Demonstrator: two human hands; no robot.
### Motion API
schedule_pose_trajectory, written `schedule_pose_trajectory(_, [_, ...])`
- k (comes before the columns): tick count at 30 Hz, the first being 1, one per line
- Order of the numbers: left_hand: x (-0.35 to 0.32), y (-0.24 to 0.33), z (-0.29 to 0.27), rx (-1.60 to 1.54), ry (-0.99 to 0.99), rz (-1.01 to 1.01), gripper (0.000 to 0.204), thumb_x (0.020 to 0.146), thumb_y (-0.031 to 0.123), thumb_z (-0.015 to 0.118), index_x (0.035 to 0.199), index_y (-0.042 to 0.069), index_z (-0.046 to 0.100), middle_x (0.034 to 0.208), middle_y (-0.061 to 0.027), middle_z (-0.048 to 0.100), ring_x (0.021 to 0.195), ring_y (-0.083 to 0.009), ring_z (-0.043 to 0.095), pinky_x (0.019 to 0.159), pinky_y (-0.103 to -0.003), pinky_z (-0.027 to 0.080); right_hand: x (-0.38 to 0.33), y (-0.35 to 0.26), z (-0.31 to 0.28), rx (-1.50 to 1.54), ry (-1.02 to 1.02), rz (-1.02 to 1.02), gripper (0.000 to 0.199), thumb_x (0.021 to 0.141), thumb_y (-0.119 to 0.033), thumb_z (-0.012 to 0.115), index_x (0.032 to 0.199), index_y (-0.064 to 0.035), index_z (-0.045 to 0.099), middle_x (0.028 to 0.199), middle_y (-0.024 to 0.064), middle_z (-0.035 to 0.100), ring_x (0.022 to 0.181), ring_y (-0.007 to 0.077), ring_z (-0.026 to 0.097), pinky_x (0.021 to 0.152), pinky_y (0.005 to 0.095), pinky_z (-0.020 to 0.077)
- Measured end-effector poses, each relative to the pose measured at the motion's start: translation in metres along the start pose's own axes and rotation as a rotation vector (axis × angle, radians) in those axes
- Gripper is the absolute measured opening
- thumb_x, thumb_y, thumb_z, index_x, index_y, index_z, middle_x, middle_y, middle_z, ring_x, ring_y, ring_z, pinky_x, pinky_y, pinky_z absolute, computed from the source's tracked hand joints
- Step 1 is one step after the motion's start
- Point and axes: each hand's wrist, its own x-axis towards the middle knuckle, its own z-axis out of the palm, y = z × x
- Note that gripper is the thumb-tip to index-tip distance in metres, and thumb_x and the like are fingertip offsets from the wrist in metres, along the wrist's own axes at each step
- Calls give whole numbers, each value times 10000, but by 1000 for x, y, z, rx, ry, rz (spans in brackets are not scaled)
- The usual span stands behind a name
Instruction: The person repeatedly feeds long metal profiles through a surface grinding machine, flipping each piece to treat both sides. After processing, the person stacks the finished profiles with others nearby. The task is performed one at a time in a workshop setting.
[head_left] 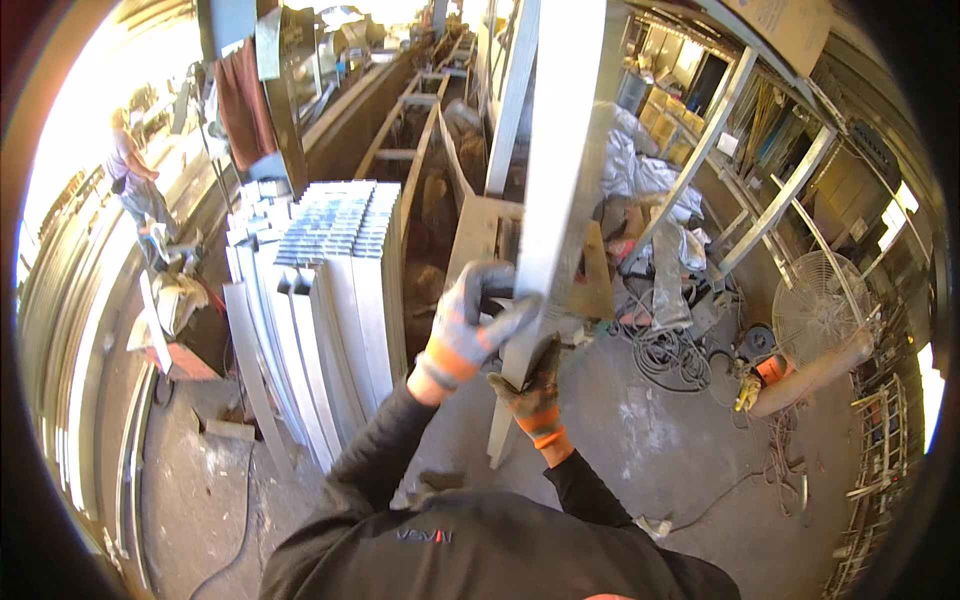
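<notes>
A long, pale metal bar (562,150), smooth and flat-faced, rises in front of me past the top of the view. My left hand (465,328), in a grey and orange glove, grips its left edge, thumb across the front face. Lower down, my right hand (537,402), in a matching glove, is closed around its bottom part from the right. A narrower strip of metal (500,437) shows below the hands; whether it belongs to the same bar I cannot tell. Left of my hands stands a tight stack of silvery metal bars (350,270), their upper ends showing.
Coiled cables (668,358) lie on the floor (640,440) at right, near a round caged fan (820,305). A metal frame (775,205) stands behind them. Long metal lengths (85,330) line the far left, where another person (145,185) stands. A long trough-like structure (410,130) runs away ahead.
</notes>
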Motion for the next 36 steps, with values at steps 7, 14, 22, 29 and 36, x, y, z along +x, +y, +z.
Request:
schedule_pose_trajectory(7, [-133, -54, -82, 214, -430, -250, 1268, 789, 446, 1046, 1735, -60, 371, 1676, -317, 556, 1582, -467, 532, 1299, -509, 443, 44, -25, 21, 1138, -143, 423, 377, 981, -92, 874, 1301, -18, 690, 1100, 9, 732, 951, 159, 727, 813, 345, 622])
schedule_pose_trajectory(14, [-194, -35, -99, 613, 84, -115, 1233, 726, 485, 1062, 1630, -109, 469, 1439, -354, 661, 1300, -534, 668, 1128, -579, 552, 58, -4, 74, 1710, -555, 420, 1009, 1010, -522, 852, 1720, 38, 405, 1691, 283, 551, 1534, 437, 578, 1262, 614, 501])
schedule_pose_trajectory(22, [-196, -51, -128, 305, 106, -303, 1084, 776, 380, 1047, 1621, -59, 531, 1464, -315, 703, 1406, -441, 669, 1159, -494, 552, 83, -55, 106, 1799, -487, 473, 867, 1009, -390, 901, 1677, -10, 500, 1636, 196, 621, 1533, 435, 592, 1290, 624, 506])
schedule_pose_trajectory(29, [-193, -178, -255, -1081, -215, -947, 873, 1027, 569, 846, 1622, -14, 584, 1503, -135, 726, 1342, -266, 695, 1148, -429, 566, 69, -22, 126, 1128, -132, 253, 274, 1143, -184, 734, 1366, -26, 719, 1218, -6, 747, 1069, 106, 717, 891, 294, 607])
schedule_pose_trajectory(36, [-188, -227, -253, -951, -164, -866, 990, 1039, 744, 721, 1690, 22, 533, 1614, -141, 667, 1435, -305, 656, 1215, -446, 535, 74, -5, 118, 1439, -351, 452, 354, 1164, -243, 661, 1456, -43, 646, 1245, -4, 692, 1107, 96, 646, 939, 324, 580])
